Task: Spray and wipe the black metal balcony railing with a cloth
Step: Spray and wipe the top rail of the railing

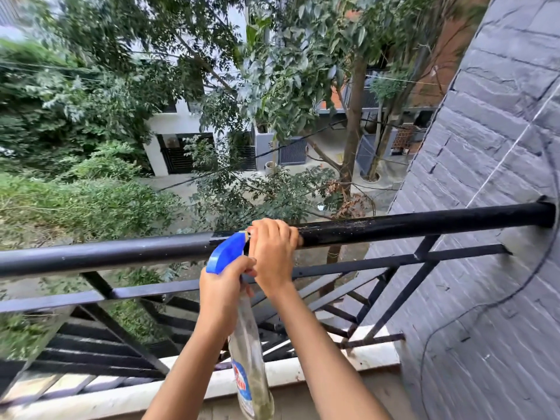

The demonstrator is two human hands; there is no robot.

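The black metal railing (pixel 409 225) runs across the view, with its round top bar meeting the wall on the right. The bar looks wet and speckled right of centre and dull grey left of centre. My left hand (pixel 222 287) grips the neck of a clear spray bottle (pixel 248 353) just under its blue trigger head (pixel 227 253). The bottle hangs upright in front of the rail. My right hand (pixel 272 253) is curled at the nozzle tip and pinches it, close against the top bar. No cloth is in view.
A dark grey stone-tile wall (pixel 500 147) closes the right side, with a thin cable running down it. Lower black bars (pixel 136 292) and a pale ledge (pixel 288 374) lie below the top rail. Trees, a street and houses are far below beyond the railing.
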